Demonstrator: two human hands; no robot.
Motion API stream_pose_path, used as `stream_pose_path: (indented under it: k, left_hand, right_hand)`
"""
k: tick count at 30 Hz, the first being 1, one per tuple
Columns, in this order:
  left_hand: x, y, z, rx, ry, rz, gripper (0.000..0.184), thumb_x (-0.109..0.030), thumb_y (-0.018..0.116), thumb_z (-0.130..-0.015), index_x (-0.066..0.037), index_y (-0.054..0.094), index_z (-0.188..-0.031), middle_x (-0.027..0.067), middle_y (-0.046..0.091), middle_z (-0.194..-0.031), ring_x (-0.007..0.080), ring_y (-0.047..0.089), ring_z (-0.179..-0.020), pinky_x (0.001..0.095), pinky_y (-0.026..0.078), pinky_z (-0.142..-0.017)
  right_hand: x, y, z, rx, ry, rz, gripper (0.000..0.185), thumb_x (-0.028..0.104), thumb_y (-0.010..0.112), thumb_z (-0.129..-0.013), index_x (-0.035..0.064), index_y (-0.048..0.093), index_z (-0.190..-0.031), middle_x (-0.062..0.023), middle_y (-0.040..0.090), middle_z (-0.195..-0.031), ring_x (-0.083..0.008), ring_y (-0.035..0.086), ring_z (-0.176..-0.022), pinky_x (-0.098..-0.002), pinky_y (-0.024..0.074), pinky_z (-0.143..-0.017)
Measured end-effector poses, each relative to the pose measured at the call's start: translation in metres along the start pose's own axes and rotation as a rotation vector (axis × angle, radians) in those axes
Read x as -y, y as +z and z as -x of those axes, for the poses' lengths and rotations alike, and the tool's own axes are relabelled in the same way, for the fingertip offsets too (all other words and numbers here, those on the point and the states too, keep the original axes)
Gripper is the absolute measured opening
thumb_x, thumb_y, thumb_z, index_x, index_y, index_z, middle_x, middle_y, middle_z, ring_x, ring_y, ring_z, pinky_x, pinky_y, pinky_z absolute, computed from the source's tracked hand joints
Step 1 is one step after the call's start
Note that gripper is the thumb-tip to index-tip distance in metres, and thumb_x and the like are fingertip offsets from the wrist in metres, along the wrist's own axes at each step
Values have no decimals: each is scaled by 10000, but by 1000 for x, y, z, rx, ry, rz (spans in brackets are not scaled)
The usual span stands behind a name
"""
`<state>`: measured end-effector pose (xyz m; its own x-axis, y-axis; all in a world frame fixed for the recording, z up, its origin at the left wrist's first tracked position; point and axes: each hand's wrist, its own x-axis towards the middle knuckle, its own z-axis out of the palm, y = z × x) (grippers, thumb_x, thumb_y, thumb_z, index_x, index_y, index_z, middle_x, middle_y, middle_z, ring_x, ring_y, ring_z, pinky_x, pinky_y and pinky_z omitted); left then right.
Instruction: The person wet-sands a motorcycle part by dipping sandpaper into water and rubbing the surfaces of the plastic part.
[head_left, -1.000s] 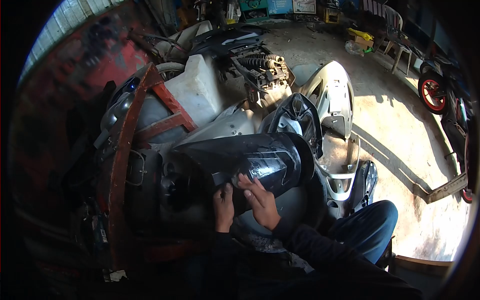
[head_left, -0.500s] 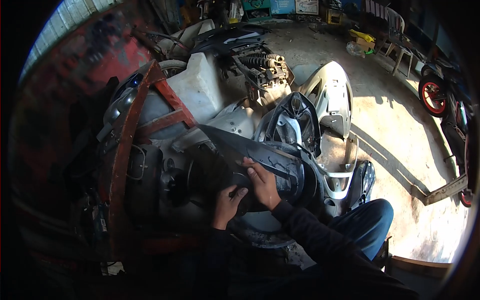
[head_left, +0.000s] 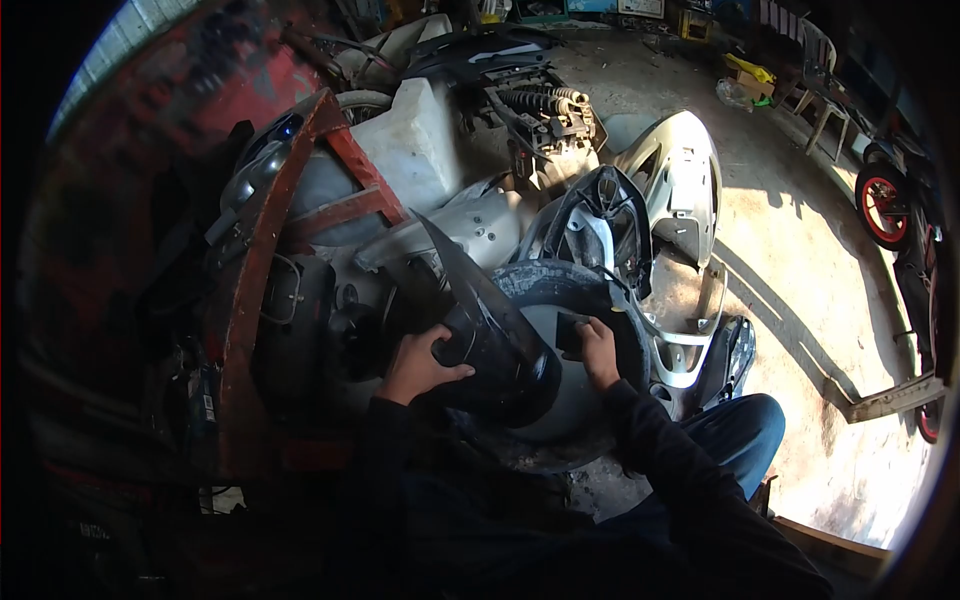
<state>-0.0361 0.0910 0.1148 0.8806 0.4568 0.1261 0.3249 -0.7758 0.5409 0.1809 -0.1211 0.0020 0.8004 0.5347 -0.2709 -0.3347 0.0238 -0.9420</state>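
Observation:
A dark, glossy, curved plastic motorcycle panel (head_left: pixel 505 345) slants across a round black tub (head_left: pixel 625 345). My left hand (head_left: pixel 420 365) grips the panel's near left side, thumb and fingers curled around it. Over the tub, to the right of the panel, my right hand (head_left: pixel 598 355) pinches a small dark flat piece (head_left: pixel 570 333) that looks like sandpaper. Greyish water (head_left: pixel 543 320) shows in the tub below it. The panel hides the tub's left part.
A red metal frame (head_left: pixel 262 235) stands at left, close to my left hand. Behind the tub lie a black fairing part (head_left: pixel 600 200), a silver body panel (head_left: pixel 680 170) and a white block-like container (head_left: pixel 405 145). A motorbike with a red wheel (head_left: pixel 882 204) is far right.
My right hand has left the panel and moved right, over the tub, with the dark piece. The panel has turned steeper and left, uncovering the water. My left hand has shifted left and up.

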Motion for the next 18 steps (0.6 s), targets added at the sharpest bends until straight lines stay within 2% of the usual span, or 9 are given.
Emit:
stream_pose_path:
  k: [3, 5, 7, 8, 10, 11, 13, 14, 18]
  left_hand:
    - [8, 10, -3, -49, 89, -12, 561, -369, 898, -573, -37, 662, -959, 144, 701, -881, 340, 687, -787, 374, 549, -719]
    - [-4, 10, -5, 34, -41, 4, 520, -341, 883, -589, -31, 667, -947, 116, 704, -913, 316, 679, -825, 364, 541, -753]
    - [-2, 20, -7, -22, 98, -85, 475, -309, 865, -600, -31, 670, -931, 98, 693, -938, 294, 663, -881, 375, 525, -813]
    - [-1, 23, -8, -16, 94, -79, 475, -309, 865, -600, -31, 670, -931, 98, 693, -938, 294, 663, -881, 375, 525, -813]
    - [-2, 27, -15, -34, 140, -153, 439, -261, 843, -608, -34, 670, -941, 91, 663, -981, 291, 640, -928, 392, 506, -848]
    - [-3, 29, -16, -28, 138, -147, 439, -261, 843, -608, -34, 670, -941, 91, 663, -981, 291, 640, -928, 392, 506, -848]
    - [-3, 31, -19, -101, 25, -100, 437, -235, 826, -615, -32, 656, -962, 94, 628, -1024, 298, 630, -942, 400, 502, -836]
    - [-3, 33, -21, -101, 20, -99, 437, -235, 826, -615, -32, 656, -962, 94, 628, -1024, 298, 630, -942, 400, 502, -836]
    - [0, 36, -28, -99, -77, -57, 421, -200, 816, -633, -26, 634, -971, 96, 609, -1040, 316, 622, -950, 412, 502, -808]
  right_hand:
    - [-39, -25, -24, -106, 289, -41, 189, 89, 566, -842, 6, 618, -1003, -96, 643, -885, -250, 657, -719, -437, 591, -626]
    - [-101, -46, -49, -137, 287, 12, 188, 92, 593, -828, 19, 625, -999, -107, 650, -869, -260, 663, -723, -408, 579, -620]
    - [-166, -70, -70, -323, 307, 194, 216, 86, 612, -811, 15, 646, -1012, -129, 675, -852, -266, 678, -725, -402, 565, -618]
    - [-187, -79, -72, -327, 314, 200, 216, 86, 612, -811, 15, 646, -1012, -129, 675, -852, -266, 678, -725, -402, 565, -618]
    - [-224, -96, -77, -318, 112, 679, 228, 98, 621, -801, -3, 676, -997, -193, 700, -852, -324, 703, -770, -424, 552, -650]
    - [-246, -107, -82, -321, 120, 684, 228, 98, 621, -801, -3, 676, -997, -193, 700, -852, -324, 703, -770, -424, 552, -650]
    - [-291, -131, -96, -78, 53, 1103, 227, 135, 631, -804, -8, 695, -969, -238, 695, -887, -383, 695, -850, -461, 544, -685]
    - [-312, -145, -102, 2, 156, 939, 305, 188, 672, -780, -60, 641, -954, -307, 646, -998, -458, 623, -997, -491, 506, -850]
    - [-344, -147, -121, -91, 114, 1019, 344, 228, 694, -774, -53, 653, -969, -293, 649, -1000, -452, 625, -991, -487, 514, -844]
